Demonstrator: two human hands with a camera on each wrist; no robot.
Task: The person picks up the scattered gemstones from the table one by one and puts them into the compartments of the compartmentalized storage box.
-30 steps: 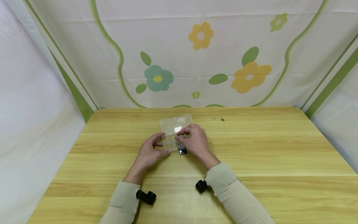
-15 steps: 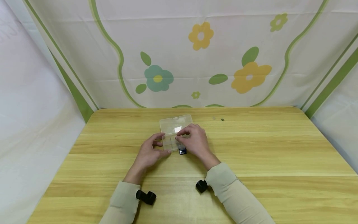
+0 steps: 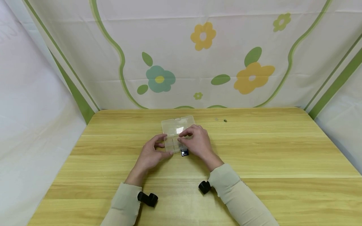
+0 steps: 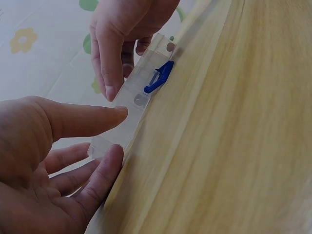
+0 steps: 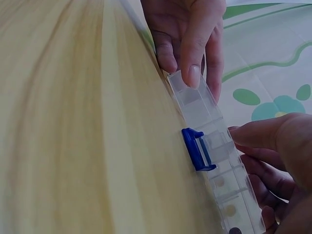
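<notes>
Box flanked by both hands at mid-table

Box (image 3: 178,135), clear and compartmented, lies open on the table (image 3: 254,150), lid laid back away from the person. Its left end is gripped between thumb and fingers of the left hand (image 3: 150,154). The right hand (image 3: 198,142) rests curled over the right compartments; whether anything is pinched cannot be told. A blue latch (image 5: 197,148) faces the person, between the hands.
</notes>
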